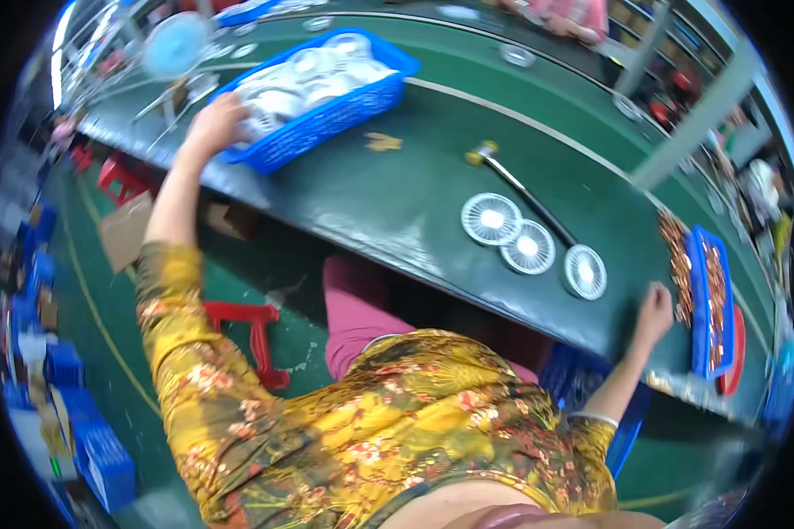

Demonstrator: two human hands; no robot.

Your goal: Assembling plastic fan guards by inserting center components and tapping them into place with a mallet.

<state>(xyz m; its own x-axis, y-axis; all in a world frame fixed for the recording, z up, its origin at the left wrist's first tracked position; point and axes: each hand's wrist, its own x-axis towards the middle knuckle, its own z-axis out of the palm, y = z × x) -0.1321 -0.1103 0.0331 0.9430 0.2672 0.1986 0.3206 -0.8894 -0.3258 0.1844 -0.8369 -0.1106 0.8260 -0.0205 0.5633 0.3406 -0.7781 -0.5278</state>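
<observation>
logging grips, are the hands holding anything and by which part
Left hand at the left end of the blue basket, grip unclear; whether the right hand holds anything can't be told.

A blue basket [331, 130] with perforated walls stands slantwise at the left of the worktop [362, 196], heaped with shiny whitish round pieces [313, 84]. Three ribbed silvery discs [492, 219] lie flat further right. Loose copper-coloured pieces [678, 260] lie beside a narrow blue tray [700, 295], which contains similar ones.
</observation>
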